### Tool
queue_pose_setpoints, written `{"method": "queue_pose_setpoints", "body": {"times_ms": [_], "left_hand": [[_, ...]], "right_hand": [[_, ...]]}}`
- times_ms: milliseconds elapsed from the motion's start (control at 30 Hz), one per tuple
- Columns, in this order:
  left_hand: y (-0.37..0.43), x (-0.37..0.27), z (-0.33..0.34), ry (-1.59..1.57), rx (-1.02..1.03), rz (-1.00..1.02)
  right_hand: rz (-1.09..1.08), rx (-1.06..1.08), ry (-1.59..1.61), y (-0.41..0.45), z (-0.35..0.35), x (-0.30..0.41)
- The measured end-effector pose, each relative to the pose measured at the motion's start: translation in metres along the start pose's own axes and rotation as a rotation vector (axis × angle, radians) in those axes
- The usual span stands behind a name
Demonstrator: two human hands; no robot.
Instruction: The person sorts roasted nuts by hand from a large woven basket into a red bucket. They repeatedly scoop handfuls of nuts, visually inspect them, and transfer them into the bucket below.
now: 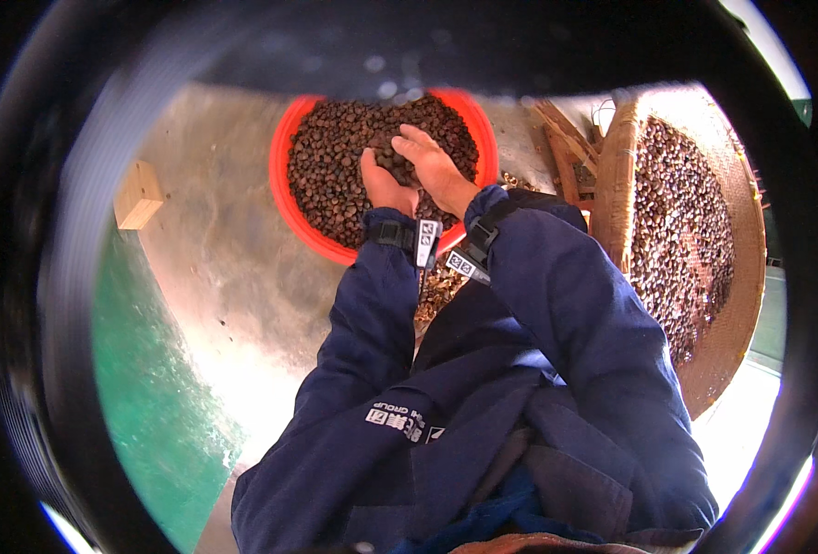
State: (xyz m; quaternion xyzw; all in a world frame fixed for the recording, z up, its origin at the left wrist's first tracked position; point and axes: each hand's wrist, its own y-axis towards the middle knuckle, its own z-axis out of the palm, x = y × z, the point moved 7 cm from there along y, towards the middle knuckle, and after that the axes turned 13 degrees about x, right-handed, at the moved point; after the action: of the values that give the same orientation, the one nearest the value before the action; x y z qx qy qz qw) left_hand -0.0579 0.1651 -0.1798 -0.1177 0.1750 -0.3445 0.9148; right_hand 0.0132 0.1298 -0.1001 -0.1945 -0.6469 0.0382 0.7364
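A round orange-red plastic basin (pixel 278 181) stands on the floor before me, filled with small round dark brown nuts or seeds (pixel 325 149). Both of my hands are over it, cupped towards each other. My left hand (pixel 388 188) is palm-in with its thumb side up, near the basin's middle. Facing it from the right, my right hand (pixel 436 166) has its fingers bent over the gap. Some brown nuts (pixel 396 165) show between the two palms. The undersides of both hands are hidden, so how many nuts they hold is unclear.
At right a large round woven bamboo tray (pixel 717 360) holds many brown seeds (pixel 682 235), beside a wooden frame (pixel 568 149). Broken husks (pixel 438 291) lie on the floor below the basin. A wooden block (pixel 140 196) stands at left by green flooring (pixel 149 374).
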Motion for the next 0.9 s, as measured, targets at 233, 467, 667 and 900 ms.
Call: {"method": "queue_pose_setpoints", "body": {"times_ms": [233, 467, 667, 900], "left_hand": [[0.007, -0.02, -0.048, 0.143, -0.262, 0.015], [-0.021, 0.025, -0.032, 0.398, -0.235, -0.129], [-0.042, 0.076, 0.064, 0.63, 0.056, -0.162], [-0.088, 0.135, 0.12, 0.77, 0.165, -0.156]], "right_hand": [[-0.082, -0.022, -0.041, -0.064, -0.058, 0.063], [-0.128, -0.093, -0.132, -0.231, -0.142, 0.155], [0.137, -0.471, -0.772, -0.424, -0.264, 0.104], [0.105, 0.062, -1.461, -0.528, -0.25, 0.003]]}}
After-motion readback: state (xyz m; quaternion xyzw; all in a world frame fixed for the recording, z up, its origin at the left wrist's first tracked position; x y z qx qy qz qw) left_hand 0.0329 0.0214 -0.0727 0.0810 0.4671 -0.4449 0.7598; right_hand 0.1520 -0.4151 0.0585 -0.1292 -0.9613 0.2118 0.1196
